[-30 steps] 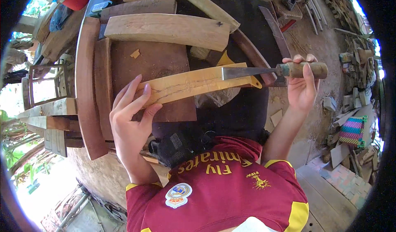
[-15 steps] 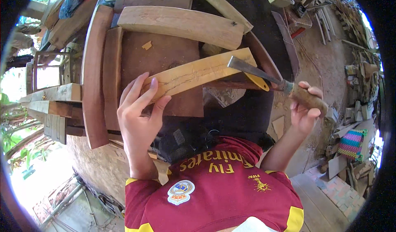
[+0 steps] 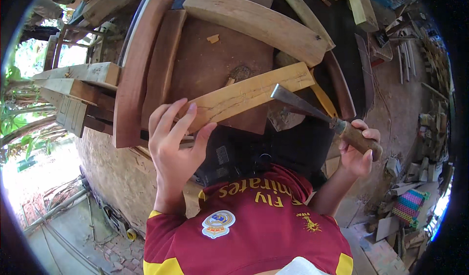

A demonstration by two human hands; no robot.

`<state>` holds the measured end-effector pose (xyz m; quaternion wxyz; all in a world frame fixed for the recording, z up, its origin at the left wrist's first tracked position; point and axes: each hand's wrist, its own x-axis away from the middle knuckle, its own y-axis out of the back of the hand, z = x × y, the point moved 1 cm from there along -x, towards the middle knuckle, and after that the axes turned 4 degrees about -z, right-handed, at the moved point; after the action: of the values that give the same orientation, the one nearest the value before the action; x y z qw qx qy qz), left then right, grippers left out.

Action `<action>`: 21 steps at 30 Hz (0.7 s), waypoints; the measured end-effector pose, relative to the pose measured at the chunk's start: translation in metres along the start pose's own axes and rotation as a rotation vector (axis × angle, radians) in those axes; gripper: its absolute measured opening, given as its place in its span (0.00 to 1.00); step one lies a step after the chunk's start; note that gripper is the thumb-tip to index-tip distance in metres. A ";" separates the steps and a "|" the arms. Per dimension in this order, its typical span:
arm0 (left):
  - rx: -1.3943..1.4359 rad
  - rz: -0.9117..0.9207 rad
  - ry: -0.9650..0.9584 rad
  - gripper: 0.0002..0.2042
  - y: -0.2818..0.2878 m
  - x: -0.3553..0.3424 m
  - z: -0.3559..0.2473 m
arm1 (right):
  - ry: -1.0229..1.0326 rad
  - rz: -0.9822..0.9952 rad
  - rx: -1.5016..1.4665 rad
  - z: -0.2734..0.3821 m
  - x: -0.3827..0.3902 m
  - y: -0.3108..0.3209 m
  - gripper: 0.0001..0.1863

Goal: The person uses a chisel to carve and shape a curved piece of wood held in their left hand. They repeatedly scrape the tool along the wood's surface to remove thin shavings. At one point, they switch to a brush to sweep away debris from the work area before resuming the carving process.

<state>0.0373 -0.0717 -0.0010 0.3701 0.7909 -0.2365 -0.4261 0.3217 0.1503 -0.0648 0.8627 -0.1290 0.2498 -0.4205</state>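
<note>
My left hand (image 3: 177,139) grips the near left end of a pale wooden slat (image 3: 249,95), fingers over its top edge and thumb on the lower side. A long dark crack or carved line runs along the slat's face. In my right hand (image 3: 362,150) is a chisel (image 3: 312,108), held by its wooden handle with the fingers wrapped round. Its steel blade points up and left, the tip in front of the slat's right part; whether they touch I cannot tell. Behind the blade, a yellow strip (image 3: 322,96) with a hole near its end slants down from the slat.
Beyond the slat lies a brown board (image 3: 215,69) with a small wood chip (image 3: 213,39). A thick curved timber (image 3: 259,23) lies at the far side, reddish planks (image 3: 141,74) on the left. Stacked beams (image 3: 78,74) jut out further left. A woven multicoloured bag (image 3: 409,206) stands at right.
The view has shifted, so the surroundings sit further right and higher. The chisel's tilt is slightly steeper, and the yellow strip hangs more steeply. Both hands keep their holds.
</note>
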 end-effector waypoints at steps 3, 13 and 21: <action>-0.011 -0.044 0.001 0.20 0.004 0.010 0.000 | -0.016 0.026 -0.010 0.000 -0.002 -0.001 0.25; -0.148 -0.212 0.258 0.17 0.006 0.026 0.003 | -0.092 0.093 -0.051 -0.010 -0.010 -0.012 0.27; -0.210 -0.198 0.121 0.15 -0.005 0.008 0.000 | -0.090 0.132 -0.071 -0.011 -0.011 -0.020 0.27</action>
<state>0.0413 -0.0741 -0.0087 0.4206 0.7914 -0.0887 -0.4345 0.2969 0.1468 -0.0616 0.8938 -0.1613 0.2336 -0.3472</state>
